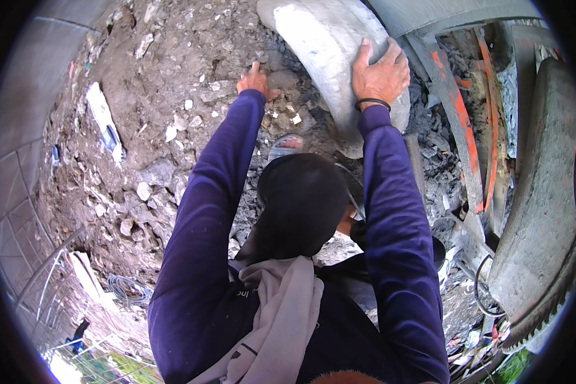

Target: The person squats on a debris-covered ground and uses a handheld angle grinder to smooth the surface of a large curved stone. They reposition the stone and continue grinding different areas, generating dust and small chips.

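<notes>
My right hand (380,75) grips a pale, curved concrete piece (315,67) at the upper centre, its fingers bent on the piece near the right side. My left hand (255,83) is down at the rubble-strewn dirt (205,70), left of that piece and apart from it, with the index finger stretched out and the thumb spread; I cannot make out anything held in it. Below the hands are my sandaled foot (285,144) and dark-clothed knee (301,198).
Orange-marked boards (462,128) and a large curved grey piece (531,185) line the right. A grey wall (25,109) curves along the far left. A wire coil (128,289), pale debris (99,112) and stones (157,173) lie on the ground at left.
</notes>
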### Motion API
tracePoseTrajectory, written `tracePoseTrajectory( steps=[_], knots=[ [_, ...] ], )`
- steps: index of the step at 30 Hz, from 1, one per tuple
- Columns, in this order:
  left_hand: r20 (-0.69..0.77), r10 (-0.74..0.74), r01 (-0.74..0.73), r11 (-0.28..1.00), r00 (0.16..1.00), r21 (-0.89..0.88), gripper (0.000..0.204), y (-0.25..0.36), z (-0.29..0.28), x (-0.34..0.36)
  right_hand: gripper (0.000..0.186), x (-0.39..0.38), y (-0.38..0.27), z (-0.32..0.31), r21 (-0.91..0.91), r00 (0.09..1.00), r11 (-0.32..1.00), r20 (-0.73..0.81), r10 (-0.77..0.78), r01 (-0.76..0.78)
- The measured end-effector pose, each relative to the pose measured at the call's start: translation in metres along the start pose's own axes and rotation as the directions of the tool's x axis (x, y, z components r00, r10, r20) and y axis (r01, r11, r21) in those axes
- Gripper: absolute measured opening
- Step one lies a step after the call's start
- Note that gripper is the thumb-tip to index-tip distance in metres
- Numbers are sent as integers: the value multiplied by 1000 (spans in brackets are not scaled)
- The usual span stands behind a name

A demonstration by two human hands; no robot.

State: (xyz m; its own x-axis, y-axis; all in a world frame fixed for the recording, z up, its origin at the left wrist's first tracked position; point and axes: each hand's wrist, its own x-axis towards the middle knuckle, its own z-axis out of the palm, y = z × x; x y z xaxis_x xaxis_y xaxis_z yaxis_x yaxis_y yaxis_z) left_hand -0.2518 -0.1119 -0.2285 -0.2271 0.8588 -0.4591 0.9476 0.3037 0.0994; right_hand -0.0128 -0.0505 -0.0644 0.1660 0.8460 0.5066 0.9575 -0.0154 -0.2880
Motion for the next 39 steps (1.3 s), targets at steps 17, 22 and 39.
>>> tracePoseTrajectory(
  steps=[17,22,39],
  knots=[
    [-333,-517,529,847,789,-61,42,-331,26,-370,70,1,5,1,-107,998,993,49,48,-42],
    [-384,-319,214,932,866,-293,40,-259,92,-316,67,8,2,2,-89,1000,996,4,12,-12],
    [33,-77,83,846,997,-526,65,-130,100,-274,71,2,-4,-8,-74,997,997,64,36,-31]
  ],
)
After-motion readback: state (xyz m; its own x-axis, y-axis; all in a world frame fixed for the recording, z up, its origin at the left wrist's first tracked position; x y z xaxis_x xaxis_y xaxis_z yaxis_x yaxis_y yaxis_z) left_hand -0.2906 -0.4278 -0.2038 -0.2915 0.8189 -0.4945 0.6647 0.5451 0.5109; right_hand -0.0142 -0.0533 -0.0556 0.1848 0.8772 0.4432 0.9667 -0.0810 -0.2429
